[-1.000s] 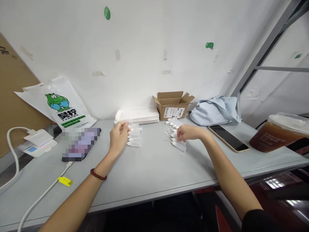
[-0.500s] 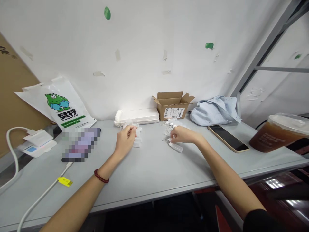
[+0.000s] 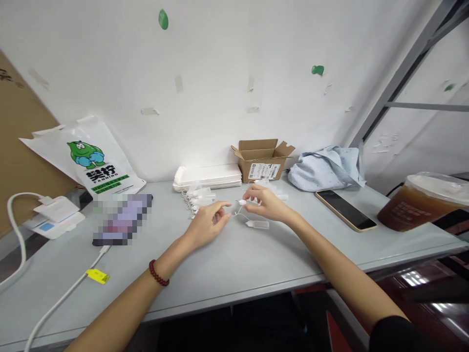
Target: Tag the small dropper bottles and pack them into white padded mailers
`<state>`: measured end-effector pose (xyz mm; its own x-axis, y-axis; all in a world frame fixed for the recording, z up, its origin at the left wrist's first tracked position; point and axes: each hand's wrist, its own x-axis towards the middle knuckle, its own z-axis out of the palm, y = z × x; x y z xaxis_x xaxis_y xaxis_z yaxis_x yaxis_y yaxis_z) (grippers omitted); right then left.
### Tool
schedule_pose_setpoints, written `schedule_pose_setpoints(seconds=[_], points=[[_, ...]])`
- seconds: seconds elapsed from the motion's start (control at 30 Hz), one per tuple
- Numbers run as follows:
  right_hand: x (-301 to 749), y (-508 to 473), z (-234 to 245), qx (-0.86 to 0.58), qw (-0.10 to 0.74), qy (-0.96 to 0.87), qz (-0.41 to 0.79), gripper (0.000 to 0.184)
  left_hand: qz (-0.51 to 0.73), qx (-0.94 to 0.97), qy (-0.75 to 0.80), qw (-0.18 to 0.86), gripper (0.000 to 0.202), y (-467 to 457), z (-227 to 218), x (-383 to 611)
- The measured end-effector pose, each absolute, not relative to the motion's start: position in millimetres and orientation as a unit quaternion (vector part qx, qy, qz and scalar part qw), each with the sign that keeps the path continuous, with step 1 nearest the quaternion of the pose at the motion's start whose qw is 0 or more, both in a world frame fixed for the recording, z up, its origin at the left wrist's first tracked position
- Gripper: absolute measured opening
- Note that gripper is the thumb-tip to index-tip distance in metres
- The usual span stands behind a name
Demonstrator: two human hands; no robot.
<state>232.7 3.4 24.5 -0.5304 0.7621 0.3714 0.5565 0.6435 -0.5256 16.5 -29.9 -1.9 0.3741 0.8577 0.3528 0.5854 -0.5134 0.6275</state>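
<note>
My left hand [image 3: 207, 224] and my right hand [image 3: 264, 203] meet over the middle of the grey table [image 3: 234, 264]. The right hand's fingers pinch a small white piece on a thin string, and a small clear tag [image 3: 257, 224] on that string lies on the table just below. The left hand's thumb and forefinger are closed at the string's other end. A row of similar white tags [image 3: 200, 198] lies behind the left hand. More loose tags [image 3: 275, 188] lie behind the right hand.
Against the wall stand a stack of white trays [image 3: 208, 176], an open cardboard box [image 3: 262, 159] and a light blue cloth [image 3: 326, 168]. A phone [image 3: 346, 209] and a lidded brown drink [image 3: 421, 200] sit right. Left: a printed white bag [image 3: 91, 159], a white cable [image 3: 62, 303].
My left hand has left the row of tags and moved right toward the middle. My right hand has lifted a tag from its pile and moved left to meet it.
</note>
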Motion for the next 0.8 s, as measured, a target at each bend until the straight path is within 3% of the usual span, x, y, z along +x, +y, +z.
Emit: schedule_pose_setpoints(seconds=[0.37, 0.8], points=[[228.4, 2.9, 20.8, -0.398, 0.272, -0.852, 0.204, 0.006, 0.312, 0.812, 0.456, 0.185, 0.024, -28.4, -0.3, 16.8], [229.9, 2.8, 25.6, -0.389, 0.302, -0.847, 0.199, 0.022, 0.328, 0.809, 0.470, 0.128, 0.023, -25.5, -3.1, 14.3]])
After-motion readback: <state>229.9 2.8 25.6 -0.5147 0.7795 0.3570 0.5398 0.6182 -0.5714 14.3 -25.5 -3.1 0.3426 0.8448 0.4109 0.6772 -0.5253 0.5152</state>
